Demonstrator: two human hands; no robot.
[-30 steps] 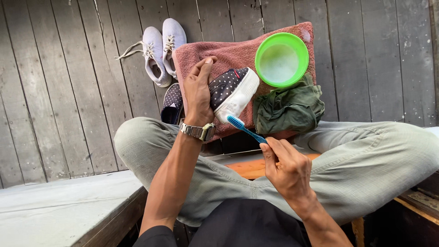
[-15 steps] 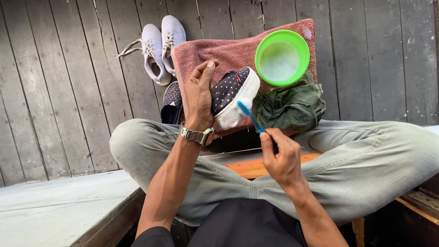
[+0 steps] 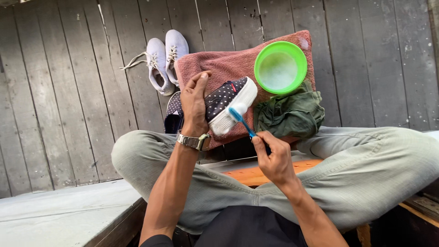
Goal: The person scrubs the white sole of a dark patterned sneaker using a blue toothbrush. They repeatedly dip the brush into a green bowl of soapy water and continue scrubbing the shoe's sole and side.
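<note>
Since the earlier frame, the blue toothbrush (image 3: 241, 120) has risen onto the white sole of the polka-dot sneaker (image 3: 228, 104), gripped by left hand (image 3: 194, 107) above the pink towel (image 3: 238, 68). Right hand (image 3: 270, 158) fingers pinch the handle; hard strokes may fling suds or loosen the sneaker.

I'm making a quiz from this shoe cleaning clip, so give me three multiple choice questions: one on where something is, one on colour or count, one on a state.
1. Where does the green bowl sit?
A. on the pink towel
B. on the person's lap
C. inside a shoe

2. How many pale shoes lie on the boards?
A. one
B. two
C. four

3. What is the right hand doing?
A. resting open
B. gripping a blue toothbrush
C. holding the bowl

Answers: 1 A, the bowl overlaps the towel's corner. 2 B, a pair lies side by side. 3 B, bristles touch the dotted shoe held by the left hand.
</note>
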